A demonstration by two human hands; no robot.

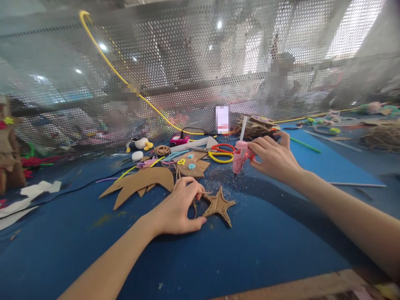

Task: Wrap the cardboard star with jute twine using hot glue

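A brown cardboard star (219,204), with twine along its edges, lies on the blue tabletop. At its left side, my left hand (178,206) has thumb and fingers curled about the star's left points; a loose strand of twine (195,207) hangs inside that grip. Up and to the right, my right hand (271,157) grips a pink glue gun (240,157) by its handle. Its nozzle points down above the table, apart from the star, and a whitish glue stick juts from the top. Glue strands are scattered on the table below the gun.
Behind the star lie curved cardboard pieces (146,179), a twine-covered shape (193,164), scissors (221,155) and a twine coil (162,150). A phone (222,119) leans on the perforated metal panel (187,62). A blue board (331,158) lies right; a black cord crosses left.
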